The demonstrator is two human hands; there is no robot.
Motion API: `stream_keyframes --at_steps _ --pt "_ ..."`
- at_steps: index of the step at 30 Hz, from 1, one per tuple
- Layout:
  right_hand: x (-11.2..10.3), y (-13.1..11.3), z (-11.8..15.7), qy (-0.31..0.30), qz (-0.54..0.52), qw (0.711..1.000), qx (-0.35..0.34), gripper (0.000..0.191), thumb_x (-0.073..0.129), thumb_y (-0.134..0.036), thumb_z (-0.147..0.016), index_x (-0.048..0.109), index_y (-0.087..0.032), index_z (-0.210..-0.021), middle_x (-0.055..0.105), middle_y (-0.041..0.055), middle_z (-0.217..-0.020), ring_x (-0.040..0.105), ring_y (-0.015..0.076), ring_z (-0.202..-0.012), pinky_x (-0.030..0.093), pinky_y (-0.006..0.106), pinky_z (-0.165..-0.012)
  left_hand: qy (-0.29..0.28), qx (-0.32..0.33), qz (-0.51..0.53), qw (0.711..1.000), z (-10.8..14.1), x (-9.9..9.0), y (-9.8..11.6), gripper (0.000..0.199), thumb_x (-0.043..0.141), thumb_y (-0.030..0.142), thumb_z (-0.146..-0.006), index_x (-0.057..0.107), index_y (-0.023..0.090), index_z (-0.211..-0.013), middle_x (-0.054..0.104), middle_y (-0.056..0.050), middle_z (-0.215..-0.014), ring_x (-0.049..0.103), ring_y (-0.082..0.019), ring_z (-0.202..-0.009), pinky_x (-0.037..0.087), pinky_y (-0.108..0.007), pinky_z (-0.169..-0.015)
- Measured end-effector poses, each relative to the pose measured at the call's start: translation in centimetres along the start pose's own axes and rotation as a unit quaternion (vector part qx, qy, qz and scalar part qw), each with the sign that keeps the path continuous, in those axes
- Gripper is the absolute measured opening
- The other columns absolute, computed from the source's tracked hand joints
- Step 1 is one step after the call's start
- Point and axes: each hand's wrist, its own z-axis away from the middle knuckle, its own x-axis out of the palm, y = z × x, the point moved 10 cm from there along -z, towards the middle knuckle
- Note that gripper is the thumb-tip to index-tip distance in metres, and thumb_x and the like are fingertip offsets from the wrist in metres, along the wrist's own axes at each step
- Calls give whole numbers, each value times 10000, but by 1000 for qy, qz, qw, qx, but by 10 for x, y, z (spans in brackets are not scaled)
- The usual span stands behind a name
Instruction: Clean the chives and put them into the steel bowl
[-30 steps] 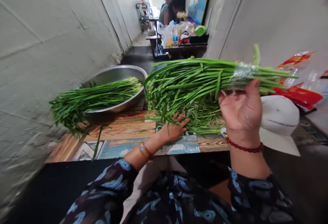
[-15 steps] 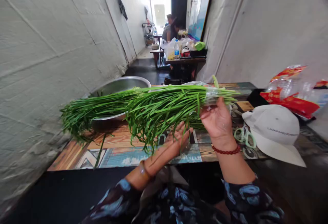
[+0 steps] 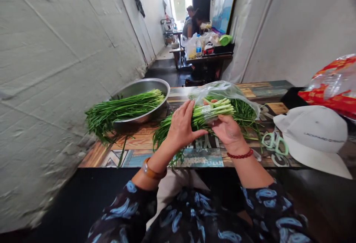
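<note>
My right hand (image 3: 228, 133) grips a bunch of garlic chives (image 3: 198, 114) near its pale cut ends, where a clear band wraps the stems. The thumb is in front and fingertips show behind. My left hand (image 3: 182, 124) lies over the leafy part of the same bunch, fingers stretched and thumb apart. Behind this bunch, a clear plastic bag (image 3: 222, 87) holds more chives (image 3: 244, 109). To the left, another pile of chives (image 3: 130, 106) lies in a metal basin (image 3: 150, 82), its leaves hanging over the rim.
Scissors with pale green handles (image 3: 275, 143) lie right of my hands, beside a white cap (image 3: 311, 135). Red-and-clear packaging (image 3: 330, 87) is at the far right. Loose leaves lie on the patterned table (image 3: 155, 157). Farther back, people sit near a cluttered table (image 3: 208, 56).
The bunch has come down and turned, its cut ends now nearer me. My left hand has moved from below the leaves to on top of the bunch. The bag behind now shows.
</note>
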Motion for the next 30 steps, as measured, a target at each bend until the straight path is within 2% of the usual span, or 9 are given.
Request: stream_keyframes --at_steps 5,11,13,15,20,23,27,28,30 --pt "-5 7 0 34 -37 998 38 308 723 -229 -692 668 -275 -992 765 -32 -1066 698 174 -1026 599 306 -841 -89 -75 -52 992 1 16 -30 976 755 254 -734 223 178 -1549 606 -169 -1359 623 -316 -1196 512 -430 -986" --pt "-1 25 -20 28 -87 992 83 214 673 -324 -772 666 -256 -975 774 -12 -982 710 190 -939 624 341 -774 -158 -37 -236 958 -16 -30 -19 801 690 265 -791 349 170 -1509 668 -166 -1217 662 -333 -1080 525 -408 -889" --pt "-9 36 -27 27 -80 991 102 192 688 -323 -784 666 -249 -959 771 -17 -939 712 178 -882 628 339 -772 -172 -34 -270 947 -18 -32 -23 771 685 290 -803 373 168 -1497 672 -168 -1173 668 -340 -1043 528 -407 -855" --pt "-25 48 -33 41 -58 990 119 189 730 -305 -766 663 -233 -927 762 -22 -888 708 159 -810 632 326 -758 -197 -47 -270 941 -14 -17 -39 733 676 293 -812 400 164 -1479 678 -161 -1137 673 -333 -1019 527 -403 -848" --pt "-77 63 -48 92 128 978 135 245 799 -273 -714 666 -197 -905 739 -8 -895 687 121 -739 624 261 -646 -263 -120 -137 947 12 57 -97 752 722 262 -775 412 207 -1459 646 -139 -1243 640 -302 -1123 508 -406 -950" --pt "-96 62 -58 114 225 956 149 247 820 -272 -696 671 -173 -867 720 3 -842 668 115 -666 591 229 -530 -233 -150 -34 960 10 73 -116 921 807 313 -692 370 173 -1491 575 -186 -1344 581 -348 -1220 469 -487 -1027" --pt "-105 60 -68 128 266 944 145 274 834 -316 -687 680 -158 -850 709 0 -795 653 110 -603 556 204 -458 -51 -122 123 984 -19 45 -106 812 685 416 -822 320 233 -1523 519 -157 -1420 554 -299 -1271 436 -498 -1086" --pt "-107 59 -69 133 276 942 137 289 838 -336 -685 677 -160 -849 709 -2 -782 652 108 -595 553 200 -452 -39 -105 129 985 -25 45 -100 809 683 436 -823 328 230 -1520 513 -155 -1431 534 -307 -1299 419 -506 -1105" --pt "-110 56 -68 143 282 940 124 332 852 -379 -668 669 -163 -841 703 -11 -731 646 103 -570 553 191 -444 -88 -71 110 987 -32 64 -84 916 755 469 -757 327 190 -1518 461 -188 -1490 472 -340 -1369 388 -512 -1138"
